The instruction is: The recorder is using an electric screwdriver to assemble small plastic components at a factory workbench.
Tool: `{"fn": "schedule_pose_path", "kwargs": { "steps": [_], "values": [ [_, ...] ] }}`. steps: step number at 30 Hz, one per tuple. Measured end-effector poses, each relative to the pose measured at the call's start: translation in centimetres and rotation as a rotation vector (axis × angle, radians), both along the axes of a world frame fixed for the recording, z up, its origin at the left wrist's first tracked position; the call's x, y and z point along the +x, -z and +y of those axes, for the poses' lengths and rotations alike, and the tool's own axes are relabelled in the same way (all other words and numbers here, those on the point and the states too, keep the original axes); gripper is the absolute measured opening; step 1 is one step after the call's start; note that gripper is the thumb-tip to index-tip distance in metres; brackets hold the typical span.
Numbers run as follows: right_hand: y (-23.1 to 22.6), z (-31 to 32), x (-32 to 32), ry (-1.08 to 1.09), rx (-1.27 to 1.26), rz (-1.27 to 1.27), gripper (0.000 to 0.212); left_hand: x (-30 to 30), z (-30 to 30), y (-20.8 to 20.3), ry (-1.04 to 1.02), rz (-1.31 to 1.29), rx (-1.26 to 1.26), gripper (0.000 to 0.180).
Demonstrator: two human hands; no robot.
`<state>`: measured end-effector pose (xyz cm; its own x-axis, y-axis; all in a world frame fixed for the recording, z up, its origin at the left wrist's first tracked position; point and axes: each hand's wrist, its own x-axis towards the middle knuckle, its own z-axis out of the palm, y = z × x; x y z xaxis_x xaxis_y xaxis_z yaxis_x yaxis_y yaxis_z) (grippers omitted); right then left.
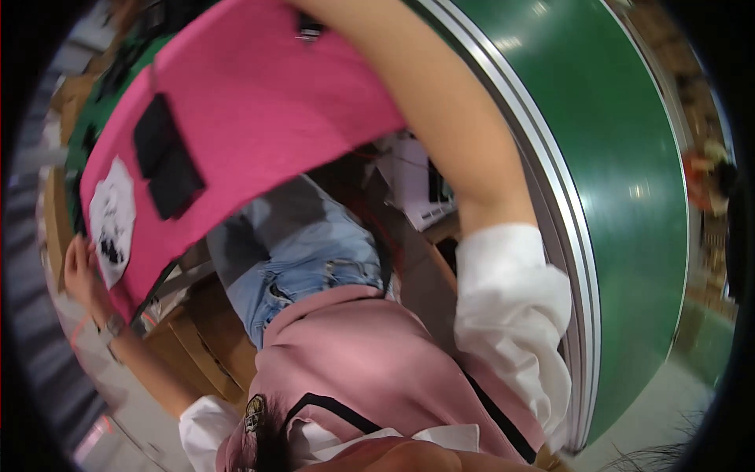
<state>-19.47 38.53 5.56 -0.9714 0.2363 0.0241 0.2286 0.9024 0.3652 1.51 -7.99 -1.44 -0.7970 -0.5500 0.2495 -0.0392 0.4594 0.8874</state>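
At the far left, my left hand (pixel 82 271) is by the outer edge of a white sheet or flat bag (pixel 120 206) with small black pieces on it. The fingers are curled together; what they hold, if anything, is too small and blurred to make out. The sheet rests on a pink table cover (pixel 275 86). Beside it lie dark, flat rectangular pieces (pixel 169 157), smeared by motion. My right forearm (pixel 440 94) reaches forward across the pink cover's right side, and the hand is past the top edge of the picture. Close to that forearm is a small black-and-silver object (pixel 309 30).
On the right runs a long green surface (pixel 629 197) with a metal rail (pixel 562 181) along its near edge. Cardboard boxes (pixel 197 338) stand below the table at the left. A white item (pixel 417 185) sits under the table. Another person (pixel 708 177) is at the far right.
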Motion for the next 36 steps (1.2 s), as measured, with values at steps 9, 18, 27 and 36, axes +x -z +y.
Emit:
{"fn": "schedule_pose_path", "kwargs": {
  "steps": [9, 18, 27, 36],
  "values": [
    [3.5, 7.6, -3.4, -0.282, -0.485, 0.265, 0.039, -2.3, 12.9, -1.2, 0.518, 0.071, 0.764, 0.024],
    [-0.1, 2.4, -1.4, -0.606, -2.461, -0.417, 0.036, -4.0, 19.3, -2.8, 0.849, -0.183, 0.876, 0.018],
    [-6.8, -6.6, 6.1, -1.387, -2.635, -0.486, 0.058, -5.7, 21.5, -4.8, 0.891, -0.121, 0.659, 0.013],
    [-4.1, -6.1, 4.6, -1.605, -2.616, -0.502, 0.052, -6.0, 20.7, -4.2, 0.857, -0.170, 0.697, 0.010]
  ]
}}
